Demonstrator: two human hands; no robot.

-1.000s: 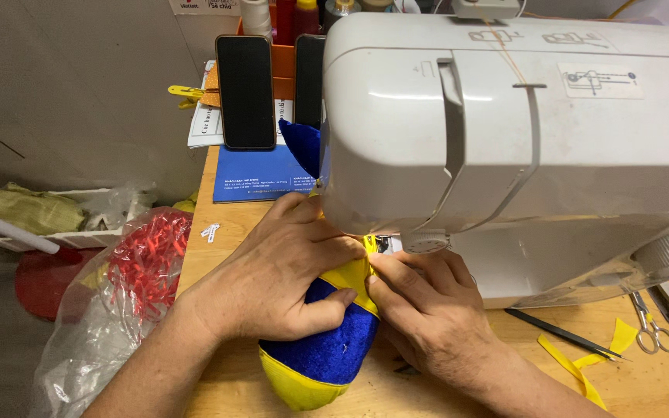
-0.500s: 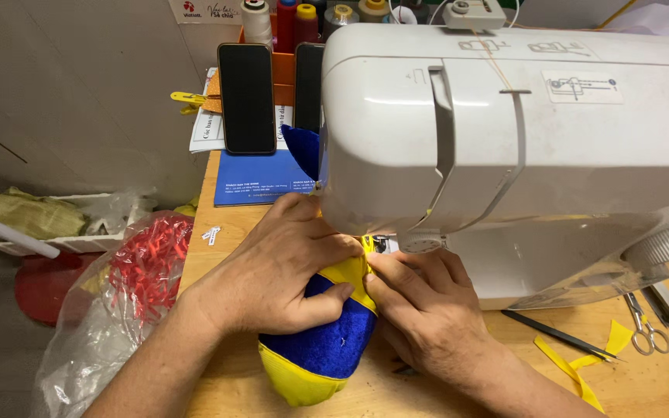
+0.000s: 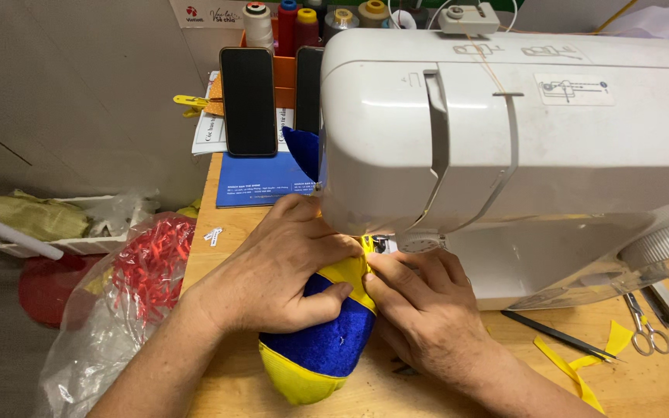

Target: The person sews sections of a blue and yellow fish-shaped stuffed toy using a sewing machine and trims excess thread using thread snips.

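A soft blue cloth piece (image 3: 327, 340) with yellow edges lies on the wooden desk (image 3: 234, 387), right under the front of the big white sewing machine (image 3: 505, 155). Its top end goes in by the needle, and its round yellow bottom points to the person.

The left hand (image 3: 272, 271) lies over the left side of the cloth. Its grip is closed on the cloth, with the thumb pressing into the blue part. The right hand (image 3: 427, 310) is on the right side, touching the left hand. Its fingers pinch the yellow edge close to the needle, so this grip is holding the cloth too.

To the right on the desk lie a thin black tool (image 3: 559, 337), some yellow cloth strips (image 3: 582, 368) and small scissors (image 3: 640, 325). Behind the hands is a blue booklet (image 3: 257, 179), and a black phone (image 3: 248, 101) stands upright. Thread spools (image 3: 303, 23) stand at the back. To the left, off the desk, is a clear bag (image 3: 87, 348) with red shreds (image 3: 152, 263) inside.
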